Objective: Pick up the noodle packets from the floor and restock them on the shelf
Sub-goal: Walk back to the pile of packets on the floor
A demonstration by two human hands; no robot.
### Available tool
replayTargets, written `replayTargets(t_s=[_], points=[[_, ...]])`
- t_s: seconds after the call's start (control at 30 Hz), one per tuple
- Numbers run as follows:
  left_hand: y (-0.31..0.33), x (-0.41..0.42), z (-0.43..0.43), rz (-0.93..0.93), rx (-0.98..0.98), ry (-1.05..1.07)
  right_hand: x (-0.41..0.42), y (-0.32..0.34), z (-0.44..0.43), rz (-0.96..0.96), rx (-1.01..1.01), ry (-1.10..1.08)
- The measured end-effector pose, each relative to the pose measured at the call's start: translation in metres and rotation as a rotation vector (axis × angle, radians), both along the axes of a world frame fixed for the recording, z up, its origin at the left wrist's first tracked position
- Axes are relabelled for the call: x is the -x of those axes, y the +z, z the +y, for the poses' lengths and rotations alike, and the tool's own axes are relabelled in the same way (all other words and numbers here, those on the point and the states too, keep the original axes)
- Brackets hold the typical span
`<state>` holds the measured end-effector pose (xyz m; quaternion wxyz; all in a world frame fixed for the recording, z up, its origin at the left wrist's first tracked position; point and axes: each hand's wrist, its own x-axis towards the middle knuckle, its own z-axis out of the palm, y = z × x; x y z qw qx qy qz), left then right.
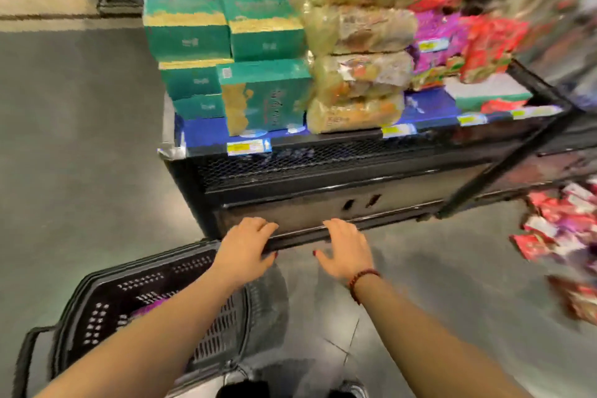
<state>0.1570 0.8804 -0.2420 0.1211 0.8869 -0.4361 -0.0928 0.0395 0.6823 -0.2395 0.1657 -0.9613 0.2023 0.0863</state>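
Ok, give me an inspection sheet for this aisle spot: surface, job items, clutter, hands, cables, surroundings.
Surface: grey floor, with a crack line near the feet.
Job's things: noodle packets, red and purple, scattered on the floor at right; shelf already holds teal boxes and clear noodle packs.
Clutter: black basket at lower left, purple packet inside.
Hands: left hand grips the shelf's base rail, fingers on top, thumb beneath; right hand rests on it; neither holds a packet.
Cables: nothing seen.
Surroundings: more stocked shelves behind, too blurred to read.
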Motion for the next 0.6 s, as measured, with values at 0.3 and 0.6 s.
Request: replayTargets(t_s=[0.3,0.6], points=[[0.009,0.132,-0.205,-0.005,0.012,-0.261,0.194,0.012,-0.159,-0.050,0.035,-0.360],[0.013,0.264,-0.379,0.081,0.001,-0.407,0.363,0.022,-0.286,-0.018,0.061,-0.695]])
